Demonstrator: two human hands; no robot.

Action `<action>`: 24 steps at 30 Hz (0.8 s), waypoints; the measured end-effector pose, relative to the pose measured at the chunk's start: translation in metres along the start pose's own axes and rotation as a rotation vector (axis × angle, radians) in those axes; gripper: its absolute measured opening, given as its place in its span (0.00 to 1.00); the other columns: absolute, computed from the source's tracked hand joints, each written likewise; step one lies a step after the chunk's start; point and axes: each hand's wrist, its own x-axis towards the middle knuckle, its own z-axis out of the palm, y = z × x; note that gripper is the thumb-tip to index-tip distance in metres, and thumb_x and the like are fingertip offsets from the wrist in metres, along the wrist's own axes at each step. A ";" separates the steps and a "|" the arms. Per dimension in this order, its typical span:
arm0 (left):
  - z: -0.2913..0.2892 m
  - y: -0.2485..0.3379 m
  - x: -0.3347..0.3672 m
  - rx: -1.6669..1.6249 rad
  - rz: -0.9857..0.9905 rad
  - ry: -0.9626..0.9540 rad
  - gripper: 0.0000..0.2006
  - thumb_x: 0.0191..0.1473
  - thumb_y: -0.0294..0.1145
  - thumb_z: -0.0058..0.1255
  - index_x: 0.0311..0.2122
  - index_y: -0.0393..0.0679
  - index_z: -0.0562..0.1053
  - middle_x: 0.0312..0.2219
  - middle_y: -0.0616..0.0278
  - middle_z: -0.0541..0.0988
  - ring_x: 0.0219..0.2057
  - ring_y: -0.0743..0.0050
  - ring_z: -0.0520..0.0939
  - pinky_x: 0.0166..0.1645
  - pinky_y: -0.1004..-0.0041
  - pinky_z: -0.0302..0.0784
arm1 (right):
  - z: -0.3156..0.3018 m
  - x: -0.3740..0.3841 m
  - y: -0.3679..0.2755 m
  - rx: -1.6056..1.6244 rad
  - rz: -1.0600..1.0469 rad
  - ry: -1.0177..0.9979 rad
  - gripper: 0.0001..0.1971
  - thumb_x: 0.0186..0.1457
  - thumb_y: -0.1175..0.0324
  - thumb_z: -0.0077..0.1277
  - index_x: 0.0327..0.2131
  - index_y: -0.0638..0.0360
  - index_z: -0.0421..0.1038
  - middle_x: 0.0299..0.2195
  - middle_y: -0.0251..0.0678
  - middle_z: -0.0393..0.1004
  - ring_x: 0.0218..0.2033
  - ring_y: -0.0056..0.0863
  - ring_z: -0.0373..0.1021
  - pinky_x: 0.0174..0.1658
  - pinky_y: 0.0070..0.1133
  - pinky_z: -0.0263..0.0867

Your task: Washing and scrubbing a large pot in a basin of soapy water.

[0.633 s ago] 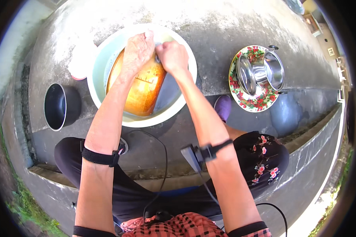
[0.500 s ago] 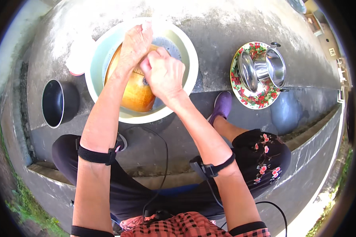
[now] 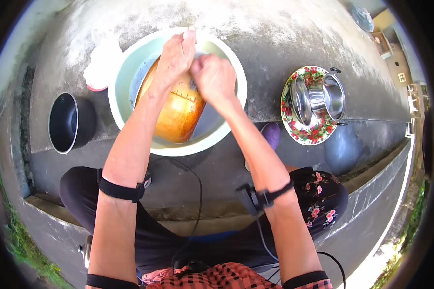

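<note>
A golden-brown pot [image 3: 176, 118] with marked graduation lines lies tilted in a pale green basin [image 3: 116, 91]. My left hand [image 3: 176, 55] is closed on the pot's far edge; its fingertips are partly hidden. Over the right side of the pot my right hand [image 3: 215, 79] is closed in a fist, slightly blurred. It presses a grey scouring pad [image 3: 194, 84], mostly covered by the fingers, against the pot's surface. Greyish, sudsy water [image 3: 211, 123] shows around the pot.
A dark cooking pot [image 3: 72, 123] lies on its side at the left. To the right, a floral plate [image 3: 299, 134] carries a shiny steel pot [image 3: 333, 96] and a steel lid [image 3: 301, 101]. A white item [image 3: 102, 66] sits beyond the basin's left rim. A cable [image 3: 199, 192] hangs between my knees.
My right hand has moved up and to the right with the scouring pad, uncovering the pot's graduation lines. The whole view has shifted slightly; my left hand keeps its hold.
</note>
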 end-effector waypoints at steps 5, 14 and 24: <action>-0.006 0.006 0.013 -0.091 -0.262 -0.114 0.27 0.57 0.53 0.33 0.33 0.35 0.73 0.32 0.53 0.76 0.39 0.65 0.74 0.50 0.69 0.63 | 0.000 -0.018 -0.016 0.005 -0.221 0.106 0.15 0.47 0.61 0.48 0.17 0.63 0.69 0.22 0.47 0.71 0.21 0.45 0.69 0.26 0.35 0.66; -0.001 0.010 0.014 -0.224 -0.316 -0.114 0.27 0.55 0.55 0.35 0.35 0.36 0.72 0.34 0.55 0.75 0.40 0.67 0.73 0.51 0.68 0.62 | 0.006 0.017 0.002 -0.022 -0.010 0.067 0.16 0.50 0.63 0.42 0.18 0.64 0.71 0.20 0.53 0.71 0.23 0.46 0.71 0.28 0.36 0.66; -0.091 0.012 -0.022 -0.013 -0.074 -0.056 0.25 0.55 0.50 0.38 0.40 0.33 0.70 0.34 0.55 0.76 0.39 0.70 0.74 0.47 0.73 0.66 | 0.003 -0.030 -0.016 0.054 -0.237 0.358 0.07 0.42 0.69 0.51 0.17 0.58 0.66 0.21 0.36 0.67 0.21 0.37 0.69 0.24 0.31 0.65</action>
